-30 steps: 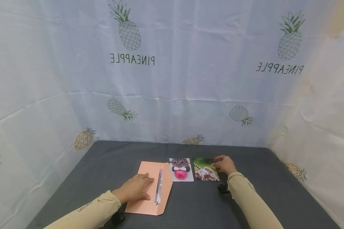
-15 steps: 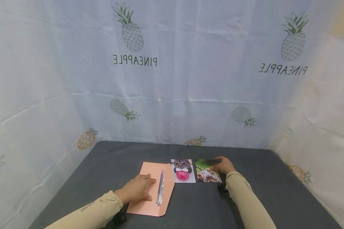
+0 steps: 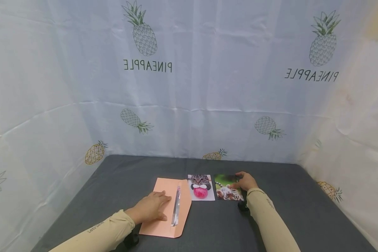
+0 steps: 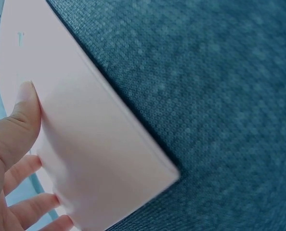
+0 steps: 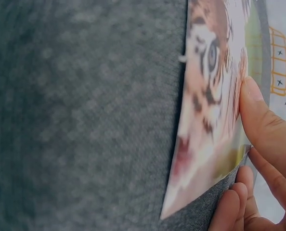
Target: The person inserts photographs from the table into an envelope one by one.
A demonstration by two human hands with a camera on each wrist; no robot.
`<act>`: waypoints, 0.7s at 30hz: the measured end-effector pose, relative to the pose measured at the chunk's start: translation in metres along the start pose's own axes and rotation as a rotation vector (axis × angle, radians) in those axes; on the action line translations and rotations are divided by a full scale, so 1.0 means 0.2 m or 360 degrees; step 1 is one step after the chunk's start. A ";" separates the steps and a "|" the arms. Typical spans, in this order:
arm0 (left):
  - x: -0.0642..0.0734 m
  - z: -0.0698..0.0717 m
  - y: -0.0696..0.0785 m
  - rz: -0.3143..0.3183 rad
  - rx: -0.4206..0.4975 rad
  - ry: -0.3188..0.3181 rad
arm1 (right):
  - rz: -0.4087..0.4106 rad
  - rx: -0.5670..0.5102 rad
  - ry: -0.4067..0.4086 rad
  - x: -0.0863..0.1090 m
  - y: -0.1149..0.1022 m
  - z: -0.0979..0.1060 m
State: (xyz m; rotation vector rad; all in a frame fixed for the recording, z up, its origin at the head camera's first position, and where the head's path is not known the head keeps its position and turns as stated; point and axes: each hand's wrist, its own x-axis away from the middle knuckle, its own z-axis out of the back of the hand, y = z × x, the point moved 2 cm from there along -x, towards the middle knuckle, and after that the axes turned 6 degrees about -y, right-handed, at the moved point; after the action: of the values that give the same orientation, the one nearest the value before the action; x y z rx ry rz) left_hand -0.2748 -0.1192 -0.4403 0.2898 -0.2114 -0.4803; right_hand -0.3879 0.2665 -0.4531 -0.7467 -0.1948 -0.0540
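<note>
My left hand (image 3: 149, 208) rests with spread fingers on a peach-coloured paper envelope (image 3: 148, 229). The thumb (image 4: 26, 103) lies on its surface in the left wrist view. Through a slit in the envelope a strip of printed pictures (image 3: 176, 208) shows. Further right, my right hand (image 3: 246, 182) holds the right edge of a tiger photo card (image 3: 228, 192). In the right wrist view its thumb (image 5: 258, 110) lies on the face of that card and the index fingertip is at the card's edge, the other fingers curled beside the edge. The card lies on the dark cloth.
Between the envelope and the tiger card lies a photo card of a cat with a pink ball (image 3: 201, 189), next to the envelope's flap. A dark grey cloth (image 3: 214, 227) covers the table. White pineapple-print curtains (image 3: 192, 87) hang behind and at both sides.
My right hand has shifted slightly left, further onto the tiger card. My left hand stays on the envelope. The head view has shifted slightly; the cards and envelope keep their places.
</note>
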 end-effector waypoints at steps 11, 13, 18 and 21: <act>0.00 0.00 0.00 0.0016 0.0012 -0.0012 | -0.0029 -0.0039 -0.0001 -0.03 0.01 0.01; 0.00 0.01 0.00 0.0019 0.0016 -0.0011 | -0.0048 -0.0050 -0.0013 -0.05 0.01 0.01; 0.00 0.01 0.00 0.0028 0.0010 -0.0012 | -0.0092 -0.0106 -0.0071 -0.05 0.00 0.01; 0.00 0.01 0.00 0.0028 0.0003 -0.0012 | -0.0101 -0.0130 -0.0104 -0.06 0.00 0.02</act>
State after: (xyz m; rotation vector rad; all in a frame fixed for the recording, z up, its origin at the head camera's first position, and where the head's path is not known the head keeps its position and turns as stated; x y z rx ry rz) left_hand -0.2756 -0.1187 -0.4383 0.2881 -0.2218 -0.4638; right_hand -0.3993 0.2678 -0.4523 -0.8243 -0.2796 -0.0983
